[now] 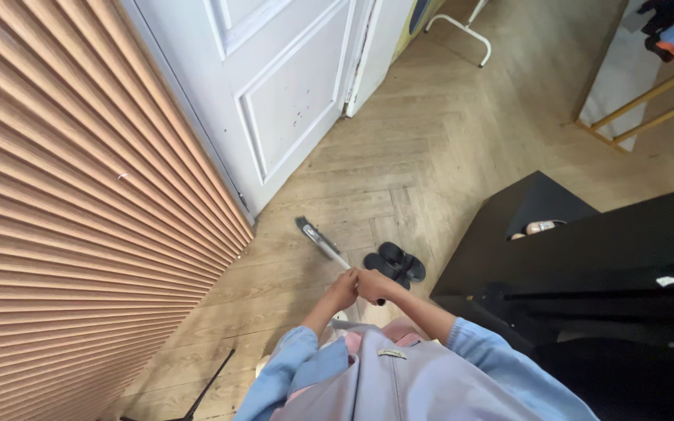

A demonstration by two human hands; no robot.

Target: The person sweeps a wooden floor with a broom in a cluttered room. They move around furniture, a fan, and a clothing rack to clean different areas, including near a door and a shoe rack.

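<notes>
Both my hands meet in front of my chest on a long grey stick-like tool that slants up and to the left over the wooden floor. My left hand grips its near end. My right hand closes around the same end, touching the left hand. The tool's far tip hovers near the foot of the white door. Light blue sleeves cover both my arms. A pair of black sandals lies on the floor just beyond my hands.
A ribbed wooden wall fills the left. A white panelled door stands ahead. A black cabinet is at my right. A gold clothes rack and a white stand leg are farther off.
</notes>
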